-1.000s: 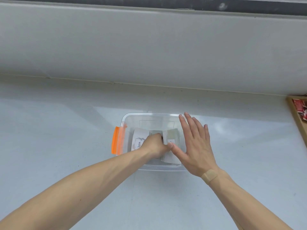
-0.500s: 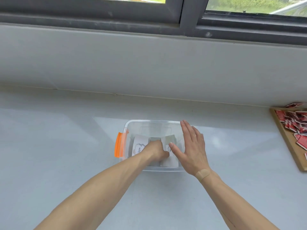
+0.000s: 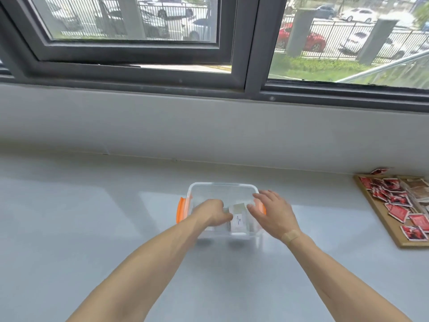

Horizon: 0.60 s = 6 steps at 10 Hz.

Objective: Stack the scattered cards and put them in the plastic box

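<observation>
A clear plastic box with orange side latches stands on the pale counter, in the middle of the view. White cards with small print lie inside it, one tilted up at its far end. My left hand reaches into the box, its fingers curled down on the cards and hiding most of them. My right hand rests at the box's right side over the right latch, fingers spread, thumb near the tilted card. A plaster sits on my right wrist.
A wooden tray at the right edge holds several red and brown sachets. A grey wall and dark window frame rise behind the counter. Bare counter lies left of the box and in front of it.
My view has tilted upward, bringing the window into sight. My right hand has curled from flat over the box to its right side. My left hand stays inside on the cards.
</observation>
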Each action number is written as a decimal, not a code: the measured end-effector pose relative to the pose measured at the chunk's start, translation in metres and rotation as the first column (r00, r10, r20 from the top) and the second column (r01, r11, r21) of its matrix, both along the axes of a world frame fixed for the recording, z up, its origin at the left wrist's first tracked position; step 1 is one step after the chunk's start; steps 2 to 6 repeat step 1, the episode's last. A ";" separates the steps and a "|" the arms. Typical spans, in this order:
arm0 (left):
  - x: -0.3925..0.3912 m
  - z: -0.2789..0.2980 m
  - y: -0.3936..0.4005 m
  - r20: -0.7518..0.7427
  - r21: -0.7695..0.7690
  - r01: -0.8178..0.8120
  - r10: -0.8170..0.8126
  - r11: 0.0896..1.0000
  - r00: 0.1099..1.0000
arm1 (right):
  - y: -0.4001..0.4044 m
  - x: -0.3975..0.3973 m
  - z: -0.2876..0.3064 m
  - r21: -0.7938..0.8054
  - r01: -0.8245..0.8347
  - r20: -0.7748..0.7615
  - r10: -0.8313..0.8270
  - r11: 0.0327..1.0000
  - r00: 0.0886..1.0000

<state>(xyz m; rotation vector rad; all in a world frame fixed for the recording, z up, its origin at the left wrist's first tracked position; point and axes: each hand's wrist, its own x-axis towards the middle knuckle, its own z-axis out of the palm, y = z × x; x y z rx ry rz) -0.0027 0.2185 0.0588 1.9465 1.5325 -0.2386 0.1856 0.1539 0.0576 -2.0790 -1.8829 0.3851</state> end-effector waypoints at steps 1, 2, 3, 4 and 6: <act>-0.025 0.036 -0.014 -0.086 0.181 0.171 -0.158 0.969 0.984 | -0.012 0.006 0.040 0.026 -0.099 0.094 0.097 0.995 0.991; -0.025 0.036 -0.014 -0.086 0.181 0.171 -0.158 0.969 0.984 | -0.012 0.006 0.040 0.026 -0.099 0.094 0.097 0.995 0.991; -0.025 0.036 -0.014 -0.086 0.181 0.171 -0.158 0.969 0.984 | -0.012 0.006 0.040 0.026 -0.099 0.094 0.097 0.995 0.991; -0.025 0.036 -0.014 -0.086 0.181 0.171 -0.158 0.969 0.984 | -0.012 0.006 0.040 0.026 -0.099 0.094 0.097 0.995 0.991; -0.025 0.036 -0.014 -0.086 0.181 0.171 -0.158 0.969 0.984 | -0.012 0.006 0.040 0.026 -0.099 0.094 0.097 0.995 0.991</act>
